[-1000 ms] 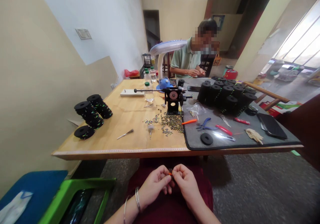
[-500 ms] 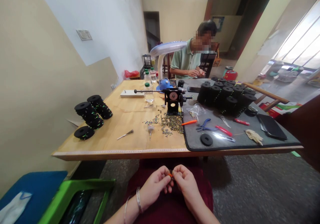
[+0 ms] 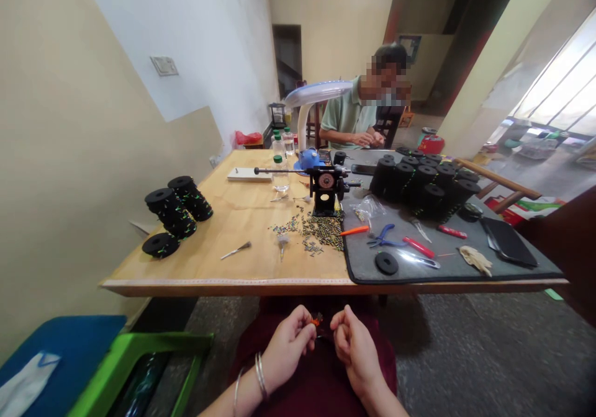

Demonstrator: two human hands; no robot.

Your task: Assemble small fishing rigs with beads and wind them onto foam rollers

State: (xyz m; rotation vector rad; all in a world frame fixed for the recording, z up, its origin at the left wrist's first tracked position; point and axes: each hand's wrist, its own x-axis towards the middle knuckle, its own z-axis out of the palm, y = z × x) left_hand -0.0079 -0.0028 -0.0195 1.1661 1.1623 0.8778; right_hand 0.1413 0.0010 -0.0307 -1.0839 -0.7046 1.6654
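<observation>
Over my lap, just in front of the table edge, my left hand point(image 3: 294, 344) pinches a small orange and dark piece point(image 3: 316, 321) between thumb and fingertips. The piece pokes out to the right and is too small to name. A short gap to the right, my right hand point(image 3: 354, 345) is closed, thumb against curled fingers. Whether anything thin sits in its pinch is hidden. A faint light line shows between the two hands. On the table beyond stands a black winding device point(image 3: 325, 188) with a dial and a long rod, beside a pile of small striped pieces point(image 3: 323, 231).
Black foam spools stand at the left point(image 3: 170, 211) and a larger group of black spools point(image 3: 426, 178) at the right. Pliers point(image 3: 385, 236), an orange tool point(image 3: 354, 231) and a glove point(image 3: 475, 260) lie on the grey mat point(image 3: 367, 275). A co-worker point(image 3: 349, 116) sits opposite, behind a lamp point(image 3: 305, 119).
My hands have come apart: the right one moved right, away from the small orange piece, which stays in my left fingers. The view has shifted slightly.
</observation>
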